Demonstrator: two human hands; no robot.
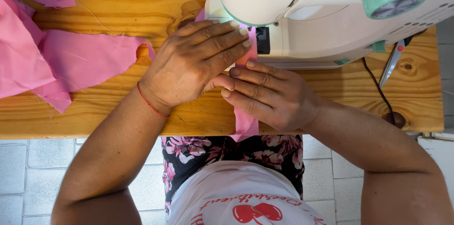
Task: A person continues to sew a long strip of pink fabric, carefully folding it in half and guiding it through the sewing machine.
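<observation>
Fabric strip (245, 123): narrow, pink, smooth-woven, lying at the centre of the frame across the wooden table (118, 7). Its near end hangs over the table's front edge; its far end runs under the head of the sewing machine (331, 12), where it is largely covered by fingers.

Left hand (189, 66): flat, palm down, fingers extended and pressing the strip just left of the needle area. A thin red cord circles the wrist.

Right hand (272, 95): flat, palm down, fingers together, pressing the strip just below the left hand's fingertips. Neither hand is clenched.

The needle itself is hidden, probably behind the machine head.

Sewing machine: white body, mint-green round dial at upper right.

Loose pink cloth (56, 62) lies at upper left. Scissors (391, 62) lie at right beside a black cable (378, 88).
</observation>
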